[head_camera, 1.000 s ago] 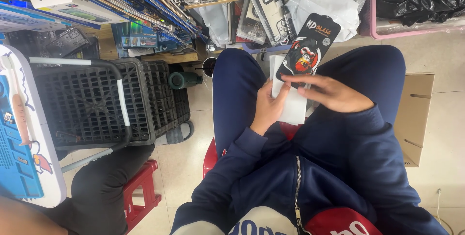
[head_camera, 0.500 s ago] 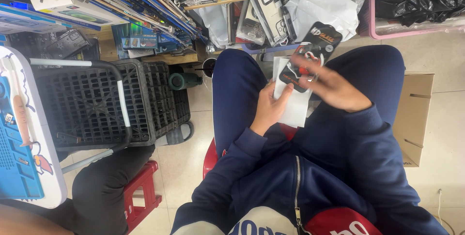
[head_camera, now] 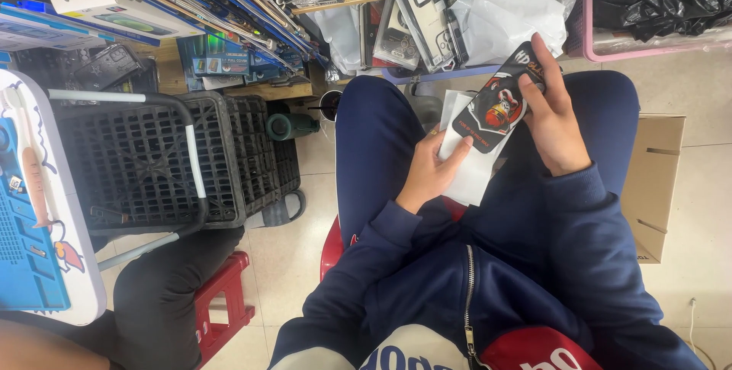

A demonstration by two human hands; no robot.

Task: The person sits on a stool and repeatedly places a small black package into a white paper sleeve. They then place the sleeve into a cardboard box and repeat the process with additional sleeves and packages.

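While closed on white sleeve, left hand; right hand around black packet.

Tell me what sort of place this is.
Probably a small phone-accessory shop or stockroom: shelves of packaged phone cases, stacked black crates, and a black printed case held in the right hand.

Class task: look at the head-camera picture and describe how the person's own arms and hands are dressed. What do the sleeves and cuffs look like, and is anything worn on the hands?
Both arms are in long navy blue sleeves of a zip-up jacket, each ending in a ribbed cuff at the wrist. The left hand and right hand are bare: no gloves, and no rings or watch can be seen.
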